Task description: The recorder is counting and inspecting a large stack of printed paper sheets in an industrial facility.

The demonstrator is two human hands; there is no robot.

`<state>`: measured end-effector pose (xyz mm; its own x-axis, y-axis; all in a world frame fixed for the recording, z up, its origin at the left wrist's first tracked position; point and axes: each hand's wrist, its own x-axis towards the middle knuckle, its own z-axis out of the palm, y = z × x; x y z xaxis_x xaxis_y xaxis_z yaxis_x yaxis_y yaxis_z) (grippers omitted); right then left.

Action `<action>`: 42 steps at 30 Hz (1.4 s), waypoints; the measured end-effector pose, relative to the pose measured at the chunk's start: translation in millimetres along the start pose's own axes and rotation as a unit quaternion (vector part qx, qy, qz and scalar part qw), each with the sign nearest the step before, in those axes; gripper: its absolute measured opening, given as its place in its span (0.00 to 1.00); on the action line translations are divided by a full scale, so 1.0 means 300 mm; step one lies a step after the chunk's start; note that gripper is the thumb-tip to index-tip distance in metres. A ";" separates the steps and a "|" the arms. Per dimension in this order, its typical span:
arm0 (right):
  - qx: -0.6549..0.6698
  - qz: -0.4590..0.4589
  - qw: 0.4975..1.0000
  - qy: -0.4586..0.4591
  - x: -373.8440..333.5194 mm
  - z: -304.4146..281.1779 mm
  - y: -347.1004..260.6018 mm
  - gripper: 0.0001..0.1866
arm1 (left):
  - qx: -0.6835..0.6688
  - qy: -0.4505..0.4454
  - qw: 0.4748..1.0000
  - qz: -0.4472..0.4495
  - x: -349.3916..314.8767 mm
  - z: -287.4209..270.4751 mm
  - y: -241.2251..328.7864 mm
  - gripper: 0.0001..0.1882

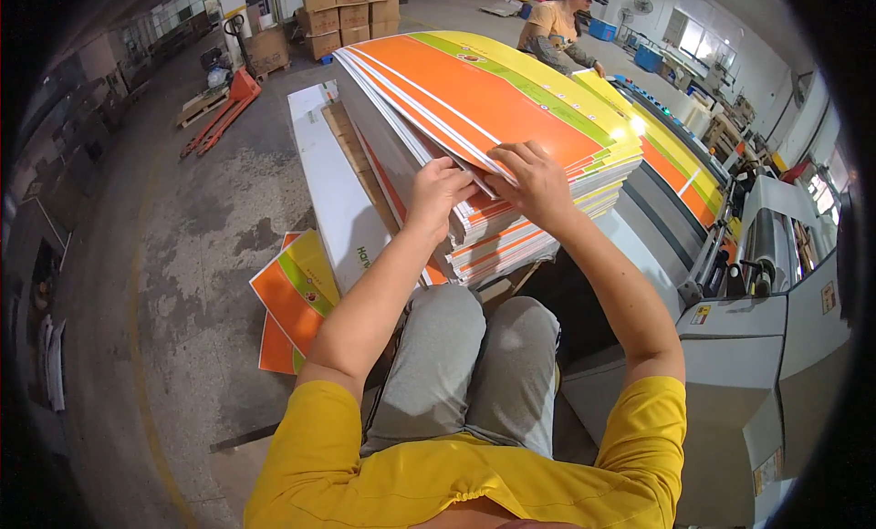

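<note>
Yellow shirt (456,485) nearest my camera. Beyond it, left hand (436,197) appears to pinch the near edge of a tall stack of printed sheets (511,100), straight ahead; right hand (538,190) bends its fingers over the adjoining corner, thumb placement unclear to me. I judge work partway: similar print (666,170) lies on the machine's grey bed (664,226), plenty remains stacked. Glossy orange, green, yellow faces; pale, layered, slightly ragged edges. Loose flat prints (290,296) lower left.

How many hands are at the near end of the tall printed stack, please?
2: the left hand at the near-left corner of the stack, and the right hand just right of it. None seems hidden.
</note>
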<state>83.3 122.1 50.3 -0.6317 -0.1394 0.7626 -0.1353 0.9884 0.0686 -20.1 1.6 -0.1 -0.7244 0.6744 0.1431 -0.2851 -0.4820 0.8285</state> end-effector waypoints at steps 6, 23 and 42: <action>0.438 0.358 0.822 0.065 -0.002 0.098 0.136 0.20 | 0.066 0.073 0.995 0.021 -0.017 0.063 -0.004 0.27; 0.087 0.152 0.983 -0.062 -0.043 0.035 0.012 0.12 | 0.180 -0.001 0.984 -0.012 0.003 0.020 -0.019 0.04; 0.519 0.451 0.702 0.185 0.133 -0.041 0.073 0.20 | 0.243 -0.021 0.969 0.035 -0.001 0.017 -0.024 0.12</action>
<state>64.5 138.8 90.1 -0.6024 0.7303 0.3220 -0.4125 0.0605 -0.9090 -14.7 7.7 -3.2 -0.7025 0.6762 0.2219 0.1004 -0.2145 0.9715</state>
